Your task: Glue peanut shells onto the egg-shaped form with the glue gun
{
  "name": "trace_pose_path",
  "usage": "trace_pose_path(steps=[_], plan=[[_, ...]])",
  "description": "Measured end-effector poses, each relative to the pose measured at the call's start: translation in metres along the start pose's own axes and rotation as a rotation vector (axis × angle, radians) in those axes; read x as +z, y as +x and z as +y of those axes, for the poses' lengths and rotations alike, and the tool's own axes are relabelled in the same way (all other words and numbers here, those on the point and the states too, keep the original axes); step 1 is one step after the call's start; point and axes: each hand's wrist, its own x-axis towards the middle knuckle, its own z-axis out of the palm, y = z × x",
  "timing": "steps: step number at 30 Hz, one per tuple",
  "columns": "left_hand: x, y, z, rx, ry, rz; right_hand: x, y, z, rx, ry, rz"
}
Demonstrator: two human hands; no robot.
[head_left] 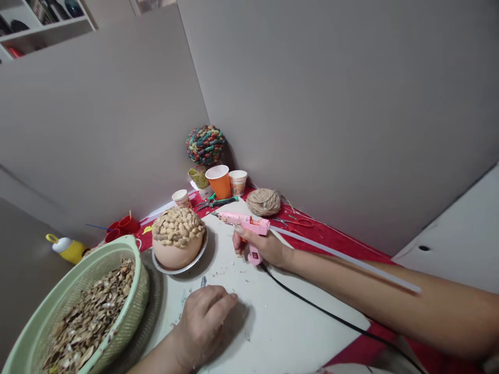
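A pink glue gun (234, 218) with a long glue stick out of its back is in my right hand (259, 246), its nozzle pointing left. My left hand (208, 314) rests curled on the white board (273, 317); what its fingers hold, if anything, is hidden. Beyond that hand, a pinkish ball (173, 255), its top covered with peanut shells (179, 226), sits in a shallow metal dish (200, 252). The nozzle is to the right of the shells, apart from them.
At the left stands a green basket (134, 259) of shells. Behind are a multicoloured ball (205, 144), an orange cup (219, 184), pliers (224, 201), twine (263, 201) and red-handled scissors (302, 222). A black cord (312, 306) runs from the glue gun across the board.
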Motion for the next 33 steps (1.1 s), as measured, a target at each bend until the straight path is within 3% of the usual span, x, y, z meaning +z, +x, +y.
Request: trace_pose_path(steps=[5,13,21,33], plan=[[-0.009,0.002,-0.016,0.012,0.248,-0.008,-0.003,0.005,-0.001,-0.007,0.016,0.003],[-0.023,0.015,-0.025,-0.261,0.758,-0.157,-0.009,0.008,0.002,-0.023,0.017,0.014],[-0.024,0.012,-0.031,-0.285,0.847,-0.279,-0.012,0.006,-0.004,0.011,0.006,-0.027],[-0.030,0.018,-0.026,-0.276,0.871,-0.321,-0.012,0.003,-0.009,0.016,0.032,-0.013]])
